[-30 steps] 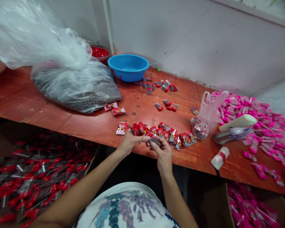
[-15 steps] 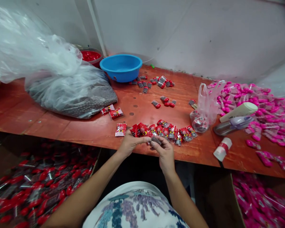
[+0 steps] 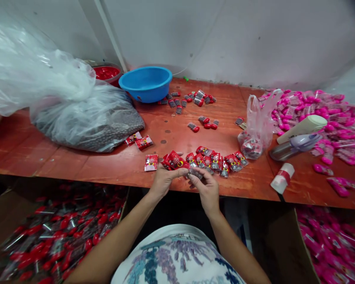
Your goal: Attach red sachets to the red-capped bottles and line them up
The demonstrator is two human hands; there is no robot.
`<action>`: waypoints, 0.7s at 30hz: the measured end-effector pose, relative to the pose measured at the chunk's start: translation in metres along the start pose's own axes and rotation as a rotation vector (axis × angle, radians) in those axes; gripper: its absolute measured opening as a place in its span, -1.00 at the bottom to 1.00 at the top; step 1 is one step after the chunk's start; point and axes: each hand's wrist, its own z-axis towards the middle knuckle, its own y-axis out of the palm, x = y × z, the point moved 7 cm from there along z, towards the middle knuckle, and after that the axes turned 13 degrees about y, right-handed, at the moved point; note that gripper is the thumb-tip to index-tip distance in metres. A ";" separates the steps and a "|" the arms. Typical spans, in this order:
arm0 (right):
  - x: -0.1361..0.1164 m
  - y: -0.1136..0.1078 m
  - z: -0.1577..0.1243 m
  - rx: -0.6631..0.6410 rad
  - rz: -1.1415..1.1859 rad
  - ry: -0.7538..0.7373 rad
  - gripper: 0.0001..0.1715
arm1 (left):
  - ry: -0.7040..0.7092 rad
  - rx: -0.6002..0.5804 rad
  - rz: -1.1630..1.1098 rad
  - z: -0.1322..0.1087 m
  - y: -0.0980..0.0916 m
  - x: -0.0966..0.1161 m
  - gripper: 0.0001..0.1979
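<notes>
My left hand [image 3: 162, 180] is closed on several red printed sachets [image 3: 175, 159], fanned out above its fingers. My right hand [image 3: 207, 192] pinches a small clear container with dark contents [image 3: 195, 173]. My left thumb meets the near end of that container, so the two hands almost touch at the table's front edge. Beyond the right hand lies a row of red-labelled packs [image 3: 215, 161], some showing dark contents. A single flat red sachet [image 3: 151, 162] rests just left of my left hand. What my fingertips cover is hidden.
A clear bag of dark beads [image 3: 91, 126] and a blue basin [image 3: 146, 85] stand left. Small red-capped containers [image 3: 193, 127] lie behind. Rightward are a knotted plastic bag [image 3: 252, 144], a bottle [image 3: 292, 149], a pink heap [image 3: 349, 128]. Boxes of red-capped [image 3: 53, 236] and pink pieces sit below.
The camera view has shifted slightly. Both hands keep their hold at nearly the same place, and the sachets in my left hand stand out a little more clearly.
</notes>
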 end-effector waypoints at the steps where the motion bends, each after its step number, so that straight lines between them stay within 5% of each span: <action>1: 0.005 0.001 0.001 -0.022 0.048 0.065 -0.69 | -0.021 -0.024 0.001 0.000 0.001 0.000 -0.54; 5: 0.010 0.000 0.005 -0.038 0.164 0.153 -0.67 | -0.061 -0.077 -0.026 0.000 0.004 0.000 -0.64; 11: 0.008 0.000 0.007 -0.026 0.188 0.113 -0.67 | -0.008 0.007 -0.004 0.000 0.000 -0.004 -0.76; 21: 0.000 -0.008 0.006 0.090 -0.096 -0.158 -0.72 | 0.005 -0.033 0.147 0.001 0.004 -0.007 -0.82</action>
